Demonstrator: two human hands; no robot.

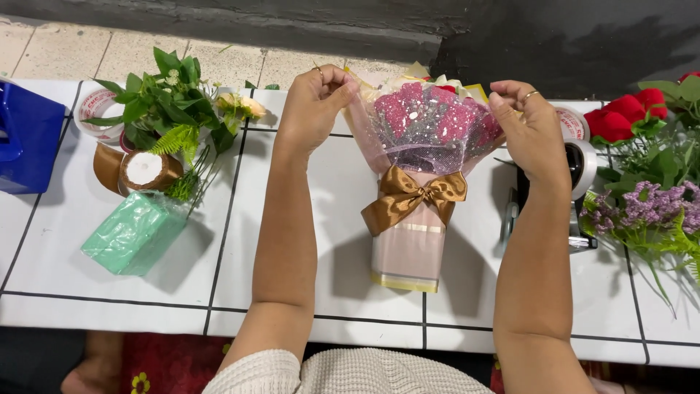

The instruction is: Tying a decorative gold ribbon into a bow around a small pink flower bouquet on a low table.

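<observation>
From the head camera: one bouquet (423, 146), one gold bow (410, 198) tied on it, two hands, two tape rolls, one spool of gold ribbon (138, 169), one green foam block (133, 233), one blue box (25, 135), one tape dispenser (576, 190).

The left hand (315, 102) sits at 11 o'clock from the bouquet, its fingers curled shut and pinching the upper edge of the pink wrap. The right hand (529, 124) is at 2 o'clock from it, fingers bent and gripping the wrap's other edge. Each hand wears a ring.

The bouquet lies in the middle of a white tiled counter (321, 270) with dark grout lines. Behind the counter runs a pale tiled strip, then a dark wall. Below the near edge shows a red patterned floor covering.

At 9 o'clock from the bouquet lies a sprig of green leaves (164, 102), with the ribbon spool and foam block below it and one tape roll (98, 109) beside. At 3 o'clock lie red roses (627, 113) and purple flowers (649, 204), next to the second tape roll (572, 124).

The bouquet holds red blooms under white-dotted pink net, above a pale sleeve with gold bands.
</observation>
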